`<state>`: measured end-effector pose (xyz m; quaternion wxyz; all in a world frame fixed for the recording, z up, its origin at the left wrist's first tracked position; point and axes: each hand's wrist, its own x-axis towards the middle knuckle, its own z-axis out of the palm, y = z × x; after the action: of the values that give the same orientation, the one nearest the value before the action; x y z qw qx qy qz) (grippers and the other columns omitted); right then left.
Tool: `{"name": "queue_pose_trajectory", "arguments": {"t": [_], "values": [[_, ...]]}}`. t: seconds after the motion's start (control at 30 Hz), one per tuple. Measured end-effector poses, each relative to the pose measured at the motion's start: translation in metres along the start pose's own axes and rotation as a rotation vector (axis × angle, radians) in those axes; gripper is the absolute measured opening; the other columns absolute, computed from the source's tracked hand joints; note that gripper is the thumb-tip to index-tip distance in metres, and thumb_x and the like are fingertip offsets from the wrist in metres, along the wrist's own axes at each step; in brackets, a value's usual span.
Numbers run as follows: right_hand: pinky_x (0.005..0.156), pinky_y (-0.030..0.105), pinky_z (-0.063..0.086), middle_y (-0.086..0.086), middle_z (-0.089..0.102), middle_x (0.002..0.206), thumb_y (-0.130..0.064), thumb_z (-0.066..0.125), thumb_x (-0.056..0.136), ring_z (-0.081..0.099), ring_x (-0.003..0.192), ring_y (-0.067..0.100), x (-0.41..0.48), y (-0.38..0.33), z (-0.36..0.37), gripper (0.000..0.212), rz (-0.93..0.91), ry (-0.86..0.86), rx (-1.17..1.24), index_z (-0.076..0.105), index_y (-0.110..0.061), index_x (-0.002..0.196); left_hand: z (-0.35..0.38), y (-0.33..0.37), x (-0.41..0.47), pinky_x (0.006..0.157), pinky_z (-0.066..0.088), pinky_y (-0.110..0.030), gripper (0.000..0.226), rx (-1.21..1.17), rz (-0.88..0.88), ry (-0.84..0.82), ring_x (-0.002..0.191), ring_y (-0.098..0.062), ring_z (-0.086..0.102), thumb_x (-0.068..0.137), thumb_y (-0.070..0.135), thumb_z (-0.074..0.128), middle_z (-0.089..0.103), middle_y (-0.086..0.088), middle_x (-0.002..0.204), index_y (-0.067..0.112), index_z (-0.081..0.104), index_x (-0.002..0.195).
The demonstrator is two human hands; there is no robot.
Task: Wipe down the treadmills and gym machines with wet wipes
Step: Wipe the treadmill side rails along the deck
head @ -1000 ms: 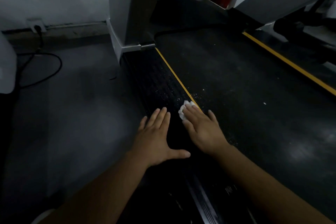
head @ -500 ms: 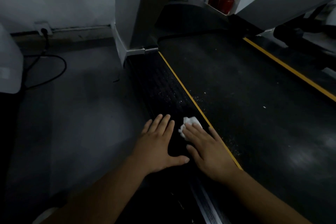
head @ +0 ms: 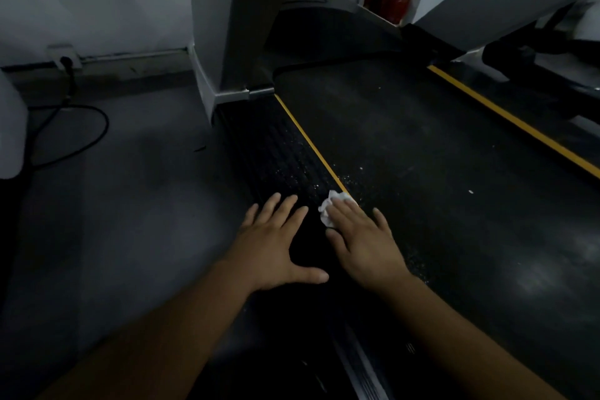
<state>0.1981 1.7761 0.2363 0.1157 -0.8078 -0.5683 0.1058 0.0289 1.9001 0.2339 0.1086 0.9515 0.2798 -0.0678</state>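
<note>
A black treadmill fills the middle and right, with a dusty belt [head: 422,172] and a ribbed left side rail [head: 276,153] edged by a yellow stripe. My right hand [head: 363,243] lies flat on a crumpled white wet wipe [head: 329,206], pressing it onto the rail right at the yellow stripe. Most of the wipe is hidden under my fingers. My left hand [head: 276,247] rests flat on the rail just to the left, fingers spread, holding nothing. White crumbs speckle the rail and belt ahead of the wipe.
The treadmill's grey upright post [head: 233,26] rises ahead. Bare grey floor [head: 130,204] lies left, with a black power cable [head: 91,133] plugged into a wall socket [head: 65,57]. Two red fire extinguishers [head: 389,0] stand at the back. Another machine [head: 535,52] sits right.
My right hand slid the wipe back toward me along the rail, then forward again to the yellow stripe. The left hand stayed planted. My view shifted slightly.
</note>
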Motion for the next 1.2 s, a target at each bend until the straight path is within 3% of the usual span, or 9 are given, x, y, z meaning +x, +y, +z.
{"name": "queue_pose_trajectory", "arguments": {"t": [0.17, 0.33, 0.43, 0.6, 0.8, 0.97, 1.1, 1.2], "values": [[0.126, 0.036, -0.005, -0.028, -0.002, 0.159, -0.062, 0.005, 0.092, -0.01, 0.15, -0.007, -0.009, 0.0, 0.002, 0.07, -0.129, -0.071, -0.024, 0.013, -0.043, 0.159, -0.001, -0.006, 0.002, 0.126, -0.006, -0.043, 0.131, 0.056, 0.052, 0.053, 0.155, -0.017, -0.019, 0.055, 0.102, 0.013, -0.012, 0.003, 0.17, 0.028, 0.0, 0.163], [0.126, 0.037, -0.003, -0.017, 0.006, 0.166, -0.061, 0.002, 0.089, -0.004, 0.153, 0.002, 0.019, -0.006, 0.004, 0.079, -0.043, 0.002, -0.024, 0.017, -0.033, 0.161, 0.002, -0.009, 0.005, 0.123, -0.011, -0.034, 0.13, 0.029, 0.1, 0.085, 0.155, -0.017, -0.018, 0.058, 0.1, 0.016, -0.011, -0.002, 0.17, 0.025, 0.001, 0.163], [0.124, 0.03, -0.006, -0.023, 0.0, 0.162, -0.06, 0.006, 0.093, -0.01, 0.15, -0.005, 0.005, -0.007, 0.006, 0.072, -0.153, -0.054, -0.021, 0.014, -0.037, 0.16, -0.001, -0.011, 0.004, 0.119, -0.013, -0.03, 0.129, 0.017, 0.121, 0.099, 0.155, -0.017, -0.016, 0.057, 0.1, 0.018, -0.01, -0.001, 0.17, 0.026, 0.001, 0.163], [0.126, 0.043, -0.002, -0.022, 0.002, 0.164, -0.064, 0.003, 0.088, -0.007, 0.15, -0.004, 0.024, 0.001, -0.001, 0.078, -0.024, -0.004, -0.016, 0.017, -0.037, 0.16, 0.0, -0.011, 0.005, 0.12, -0.012, -0.03, 0.13, -0.01, 0.115, 0.09, 0.154, -0.015, -0.017, 0.059, 0.099, 0.022, -0.01, 0.001, 0.17, 0.024, 0.004, 0.163], [0.125, 0.037, -0.004, -0.03, -0.002, 0.158, -0.063, 0.011, 0.093, -0.012, 0.148, -0.009, -0.005, 0.003, 0.001, 0.069, -0.111, -0.051, -0.016, 0.016, -0.043, 0.158, 0.001, -0.013, 0.004, 0.125, -0.013, -0.034, 0.132, -0.012, 0.094, 0.077, 0.151, -0.01, -0.026, 0.061, 0.1, 0.019, -0.018, 0.006, 0.169, 0.02, -0.005, 0.163], [0.124, 0.043, -0.003, -0.017, 0.007, 0.167, -0.06, 0.015, 0.094, -0.003, 0.153, 0.002, 0.037, -0.003, 0.002, 0.071, 0.031, 0.005, -0.019, 0.018, -0.036, 0.16, 0.003, -0.013, 0.002, 0.124, -0.015, -0.034, 0.13, -0.001, 0.101, 0.073, 0.15, -0.011, -0.03, 0.063, 0.099, 0.017, -0.024, 0.004, 0.168, 0.019, -0.008, 0.162], [0.125, 0.038, -0.004, -0.026, 0.003, 0.161, -0.06, 0.015, 0.095, -0.006, 0.15, -0.005, 0.012, -0.002, 0.001, 0.067, -0.13, -0.047, -0.004, 0.019, -0.039, 0.159, 0.001, -0.011, 0.003, 0.12, -0.02, -0.03, 0.129, -0.014, 0.1, 0.065, 0.148, -0.01, -0.035, 0.067, 0.098, 0.023, -0.03, 0.002, 0.165, 0.017, -0.013, 0.161], [0.126, 0.044, 0.001, -0.023, 0.004, 0.162, -0.059, 0.018, 0.1, -0.002, 0.151, -0.003, 0.024, 0.01, -0.003, 0.063, -0.082, -0.017, -0.034, 0.021, -0.037, 0.159, 0.004, -0.01, 0.003, 0.122, -0.018, -0.033, 0.132, 0.0, 0.094, 0.059, 0.147, -0.01, -0.037, 0.063, 0.099, 0.017, -0.032, 0.002, 0.165, 0.016, -0.015, 0.161]]}}
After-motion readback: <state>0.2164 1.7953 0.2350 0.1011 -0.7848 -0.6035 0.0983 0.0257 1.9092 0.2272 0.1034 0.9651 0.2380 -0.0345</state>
